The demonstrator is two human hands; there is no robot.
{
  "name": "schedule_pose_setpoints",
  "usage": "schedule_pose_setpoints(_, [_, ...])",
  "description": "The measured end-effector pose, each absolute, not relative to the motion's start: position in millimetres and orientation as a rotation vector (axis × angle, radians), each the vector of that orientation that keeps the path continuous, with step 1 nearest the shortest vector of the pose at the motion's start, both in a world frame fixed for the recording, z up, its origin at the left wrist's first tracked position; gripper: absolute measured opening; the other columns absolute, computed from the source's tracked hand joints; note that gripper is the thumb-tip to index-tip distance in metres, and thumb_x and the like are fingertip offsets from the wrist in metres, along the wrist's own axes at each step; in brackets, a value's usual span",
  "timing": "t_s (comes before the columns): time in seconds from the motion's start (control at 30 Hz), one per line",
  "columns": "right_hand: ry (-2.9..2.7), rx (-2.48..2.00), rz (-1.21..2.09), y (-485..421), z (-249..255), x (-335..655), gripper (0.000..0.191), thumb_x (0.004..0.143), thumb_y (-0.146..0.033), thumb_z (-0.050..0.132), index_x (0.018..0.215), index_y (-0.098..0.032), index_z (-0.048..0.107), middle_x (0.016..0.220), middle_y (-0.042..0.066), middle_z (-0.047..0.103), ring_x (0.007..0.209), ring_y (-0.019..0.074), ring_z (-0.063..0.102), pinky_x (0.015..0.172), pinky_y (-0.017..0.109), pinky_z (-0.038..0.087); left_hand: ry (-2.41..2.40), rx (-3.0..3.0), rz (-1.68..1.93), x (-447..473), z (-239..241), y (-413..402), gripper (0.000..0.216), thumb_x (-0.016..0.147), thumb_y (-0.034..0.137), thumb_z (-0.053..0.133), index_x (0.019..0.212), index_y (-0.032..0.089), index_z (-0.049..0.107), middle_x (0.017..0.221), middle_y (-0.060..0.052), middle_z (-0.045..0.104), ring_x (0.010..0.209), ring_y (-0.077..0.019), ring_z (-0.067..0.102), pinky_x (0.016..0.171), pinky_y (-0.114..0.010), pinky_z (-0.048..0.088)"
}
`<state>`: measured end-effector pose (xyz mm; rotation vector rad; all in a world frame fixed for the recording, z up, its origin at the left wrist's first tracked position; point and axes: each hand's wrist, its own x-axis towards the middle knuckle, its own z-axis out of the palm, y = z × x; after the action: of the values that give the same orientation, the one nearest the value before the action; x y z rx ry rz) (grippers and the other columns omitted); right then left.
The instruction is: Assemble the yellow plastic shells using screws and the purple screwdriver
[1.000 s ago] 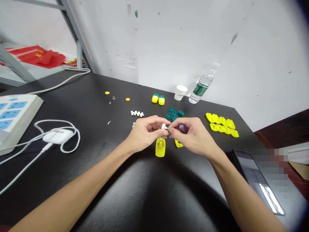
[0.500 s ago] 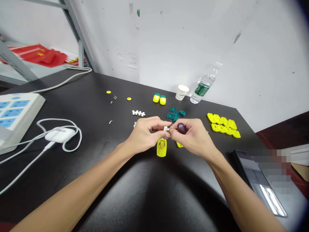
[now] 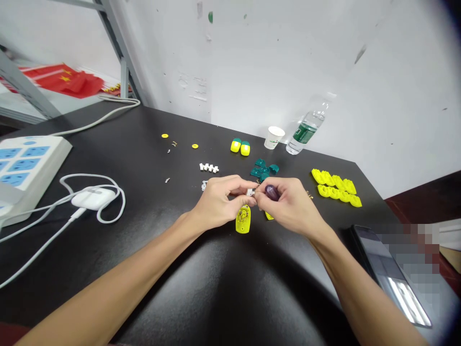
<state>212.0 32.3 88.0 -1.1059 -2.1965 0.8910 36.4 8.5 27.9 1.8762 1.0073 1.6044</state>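
Note:
Both hands meet at the middle of the black table [image 3: 223, 288]. My left hand [image 3: 219, 202] is closed, pinching a small white plastic part [image 3: 249, 192] between thumb and fingers. My right hand [image 3: 288, 204] is closed round a dark purple screwdriver handle [image 3: 272, 192], its tip hidden against the white part. Just below the fingers lies an open yellow shell [image 3: 243, 219] with small parts inside. Another yellow piece [image 3: 267, 216] peeks out under my right hand.
Teal shells [image 3: 262, 169], a row of yellow shells [image 3: 336, 186], two assembled yellow-teal pieces [image 3: 240, 147], white clips [image 3: 209, 167], yellow discs [image 3: 164, 136], a paper cup [image 3: 273, 137] and water bottle [image 3: 306, 129] lie beyond. Power strip [image 3: 21, 168], charger with cable [image 3: 93, 198] left; phone [image 3: 392, 274] right.
The hands have stayed together on the white part, with only slight finger shifts. The whole view has drifted a little as my head moved.

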Motion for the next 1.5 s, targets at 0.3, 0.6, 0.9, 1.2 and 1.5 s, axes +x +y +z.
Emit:
schedule_pose_setpoints(0.3, [-2.209, -1.082, 0.760, 30.1, 82.4, 209.8, 0.016, 0.078, -0.022, 0.057, 0.063, -0.017, 0.057, 0.054, -0.006, 0.038, 0.053, 0.0073, 0.032, 0.049, 0.023, 0.026, 1.039, 1.916, 1.613, 36.2, 26.5, 8.2, 0.023, 0.076, 0.006, 0.070, 0.096, 0.016, 0.077, 0.074, -0.002, 0.068, 0.061, -0.0117, 0.063, 0.056, -0.023, 0.053])
schedule_pose_setpoints(0.6, [-2.220, -1.080, 0.695, 31.2, 80.5, 208.3, 0.015, 0.077, -0.021, 0.057, 0.063, -0.016, 0.057, 0.054, -0.006, 0.037, 0.054, 0.0076, 0.031, 0.050, 0.024, 0.025, 1.041, 1.903, 1.630, 37.6, 27.7, 8.2, 0.018, 0.079, 0.011, 0.071, 0.095, 0.016, 0.077, 0.072, -0.002, 0.068, 0.061, -0.0118, 0.064, 0.055, -0.022, 0.053])
schedule_pose_setpoints(0.9, [-2.195, -1.086, 0.683, 29.0, 81.3, 207.2, 0.014, 0.077, -0.022, 0.059, 0.064, -0.016, 0.061, 0.054, -0.006, 0.036, 0.054, 0.0079, 0.030, 0.051, 0.024, 0.026, 1.042, 1.956, 1.666, 35.6, 27.8, 8.9, 0.016, 0.079, 0.013, 0.071, 0.094, 0.017, 0.077, 0.072, -0.002, 0.069, 0.059, -0.0112, 0.061, 0.053, -0.022, 0.051])
schedule_pose_setpoints(1.2, [-2.209, -1.087, 0.733, 29.7, 82.3, 207.9, 0.015, 0.078, -0.022, 0.057, 0.063, -0.017, 0.058, 0.054, -0.006, 0.036, 0.053, 0.0077, 0.031, 0.050, 0.023, 0.026, 1.036, 2.017, 1.679, 34.5, 30.2, 7.9, 0.020, 0.078, 0.008, 0.070, 0.095, 0.017, 0.076, 0.070, -0.001, 0.068, 0.058, -0.0099, 0.061, 0.051, -0.020, 0.049])
schedule_pose_setpoints(1.5, [-2.254, -1.028, 0.621, 25.5, 87.4, 209.6, 0.016, 0.078, -0.019, 0.058, 0.063, -0.017, 0.057, 0.053, -0.006, 0.038, 0.052, 0.0073, 0.030, 0.051, 0.023, 0.028, 0.968, 1.981, 1.638, 33.0, 34.9, 5.4, 0.019, 0.081, 0.006, 0.067, 0.095, 0.016, 0.075, 0.075, -0.002, 0.071, 0.060, -0.0106, 0.063, 0.054, -0.021, 0.051])
